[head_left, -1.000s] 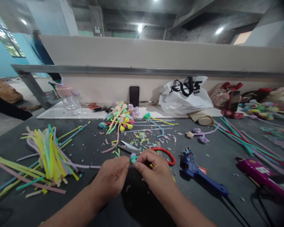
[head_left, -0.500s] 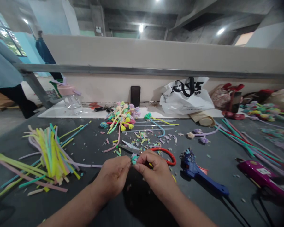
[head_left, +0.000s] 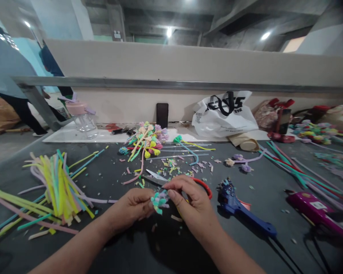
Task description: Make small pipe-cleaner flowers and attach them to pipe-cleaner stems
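Observation:
Between my two hands is a small teal and lilac pipe-cleaner flower (head_left: 159, 201). My left hand (head_left: 137, 203) is closed, pinching it from the left side. The closed fingers of my right hand (head_left: 188, 196) meet its upper right edge. Behind my right hand lie scissors with a red handle (head_left: 205, 186), blades pointing up and left, partly hidden by my fingers. Fuzzy offcuts (head_left: 171, 166) are scattered beyond the blades. A bunch of finished pipe-cleaner flowers (head_left: 148, 139) rests farther back.
A pile of coloured pipe cleaners (head_left: 58, 186) lies at left. At right are a blue glue gun (head_left: 242, 213) with its cable and a magenta tool (head_left: 314, 211). Along the back stand a clear bottle (head_left: 85, 121), a phone (head_left: 162, 115) and a white bag (head_left: 225, 116). People stand far left.
The flower has turned and shows more of its teal and lilac petals. My left hand has shifted a little left and down. A person at far left has moved right.

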Available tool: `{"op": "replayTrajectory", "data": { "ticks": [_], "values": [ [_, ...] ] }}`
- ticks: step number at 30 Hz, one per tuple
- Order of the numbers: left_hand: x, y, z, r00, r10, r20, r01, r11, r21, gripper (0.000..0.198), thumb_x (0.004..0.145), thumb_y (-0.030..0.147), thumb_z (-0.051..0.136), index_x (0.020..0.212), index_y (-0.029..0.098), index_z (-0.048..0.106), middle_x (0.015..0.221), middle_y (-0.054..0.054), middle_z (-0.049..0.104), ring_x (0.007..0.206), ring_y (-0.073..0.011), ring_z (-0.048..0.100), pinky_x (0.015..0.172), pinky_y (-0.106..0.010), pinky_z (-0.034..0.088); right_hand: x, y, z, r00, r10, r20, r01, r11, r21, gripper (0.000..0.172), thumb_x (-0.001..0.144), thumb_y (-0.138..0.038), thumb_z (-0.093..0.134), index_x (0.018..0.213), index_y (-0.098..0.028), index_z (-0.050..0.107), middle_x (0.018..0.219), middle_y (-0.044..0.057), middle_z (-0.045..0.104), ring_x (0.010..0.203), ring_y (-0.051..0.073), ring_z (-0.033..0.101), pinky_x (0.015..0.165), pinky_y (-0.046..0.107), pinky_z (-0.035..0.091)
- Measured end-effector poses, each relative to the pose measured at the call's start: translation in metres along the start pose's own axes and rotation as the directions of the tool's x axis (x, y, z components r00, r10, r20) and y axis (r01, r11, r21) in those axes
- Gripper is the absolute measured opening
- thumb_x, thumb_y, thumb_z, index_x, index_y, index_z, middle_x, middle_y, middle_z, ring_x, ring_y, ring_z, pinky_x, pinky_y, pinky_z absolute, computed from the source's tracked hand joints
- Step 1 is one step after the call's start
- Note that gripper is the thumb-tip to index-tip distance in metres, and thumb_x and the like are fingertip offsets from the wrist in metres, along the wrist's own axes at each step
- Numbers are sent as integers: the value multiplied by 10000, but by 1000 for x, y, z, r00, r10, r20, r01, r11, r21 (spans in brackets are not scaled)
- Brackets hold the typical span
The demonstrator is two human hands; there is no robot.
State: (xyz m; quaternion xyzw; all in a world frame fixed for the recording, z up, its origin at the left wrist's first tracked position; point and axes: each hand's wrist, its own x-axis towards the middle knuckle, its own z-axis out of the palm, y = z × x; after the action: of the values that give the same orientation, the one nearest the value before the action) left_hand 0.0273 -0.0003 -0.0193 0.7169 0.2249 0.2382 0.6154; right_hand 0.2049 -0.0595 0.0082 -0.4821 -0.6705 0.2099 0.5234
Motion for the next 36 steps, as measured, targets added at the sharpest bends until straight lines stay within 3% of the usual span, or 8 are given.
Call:
{"op": "replayTrajectory", "data": {
  "ticks": [6, 12, 20, 26, 30, 36],
  "values": [
    [-3, 2, -3, 984, -120, 130, 139, 979, -149, 404, 789, 487, 523, 599, 139, 445, 524, 66, 300, 478, -58, 231, 450, -217, 144, 1, 1, -4, 980, -112, 162, 116, 993, -16, 141, 793, -143, 580, 861, -208, 685, 805, 31, 627, 758, 137, 589, 704, 271, 454],
    [-3, 11, -4, 979, -122, 165, 150, 974, -169, 392, 775, 467, 555, 596, 125, 490, 517, 64, 289, 486, -60, 217, 457, -228, 132, 2, 1, -7, 954, -211, 212, 233, 969, -83, 137, 825, -156, 545, 871, -207, 663, 794, 27, 656, 749, 141, 594, 708, 300, 420],
    [-4, 13, -3, 971, -102, 219, 140, 976, -167, 359, 793, 406, 563, 593, 109, 573, 513, 53, 302, 497, -69, 235, 477, -245, 135, -3, -1, -4, 887, -389, 249, 449, 851, -271, 119, 825, -87, 490, 856, -168, 571, 760, 20, 648, 741, 148, 556, 738, 351, 340],
    [-3, 15, -3, 970, -128, 207, 163, 974, -160, 376, 777, 442, 570, 620, 101, 599, 507, 51, 322, 492, -66, 242, 465, -232, 140, -3, -2, -4, 920, -318, 228, 370, 897, -243, 117, 843, -123, 477, 857, -188, 574, 770, 20, 636, 741, 148, 564, 737, 340, 362],
    [-4, 15, -3, 968, -180, 175, 212, 959, -187, 372, 767, 442, 581, 692, 81, 625, 526, 40, 353, 483, -63, 248, 458, -226, 145, -2, -5, -6, 961, -243, 134, 264, 950, -168, 109, 830, -152, 503, 886, -199, 584, 815, 35, 623, 797, 160, 564, 732, 323, 403],
    [-4, 9, -5, 971, -157, 179, 188, 966, -175, 347, 781, 417, 570, 671, 90, 603, 534, 45, 335, 507, -67, 245, 476, -224, 150, -6, -7, -4, 946, -252, 202, 289, 940, -180, 172, 810, -133, 525, 928, -227, 608, 845, 32, 605, 790, 159, 553, 761, 355, 396]
  ]
}}
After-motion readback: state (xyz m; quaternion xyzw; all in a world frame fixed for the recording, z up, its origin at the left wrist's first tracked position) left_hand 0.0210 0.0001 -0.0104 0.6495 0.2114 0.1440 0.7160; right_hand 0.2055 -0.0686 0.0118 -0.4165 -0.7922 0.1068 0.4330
